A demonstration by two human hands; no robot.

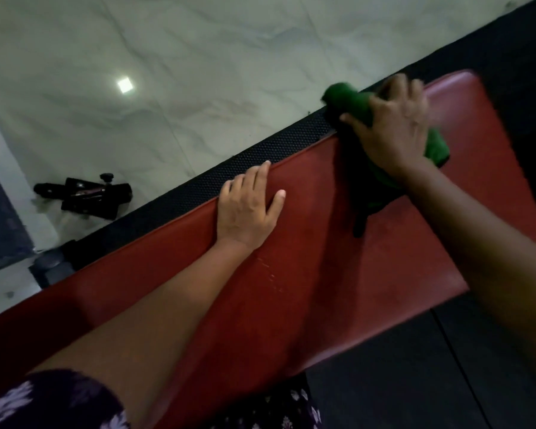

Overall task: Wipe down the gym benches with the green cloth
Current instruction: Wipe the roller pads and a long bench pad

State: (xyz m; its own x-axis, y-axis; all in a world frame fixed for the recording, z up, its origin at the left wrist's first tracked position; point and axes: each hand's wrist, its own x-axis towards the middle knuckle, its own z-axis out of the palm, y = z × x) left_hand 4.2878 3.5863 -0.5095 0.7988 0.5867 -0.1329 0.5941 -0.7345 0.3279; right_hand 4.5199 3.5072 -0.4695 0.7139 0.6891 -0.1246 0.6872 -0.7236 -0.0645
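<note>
Red surface (338, 258), green cloth (350, 100) — the two strong colours before you.

Your cloth is a deep, plain green, darker where it bunches in shadow; the surface under it is a dull brick red with a few pale scuff marks. Beyond its far edge you see a black strip of dotted matting (260, 156), then a whitish floor (198, 57) veined with grey like marble. Your sleeve (44, 400) is dark purple — printed with pale lilac flowers.
</note>
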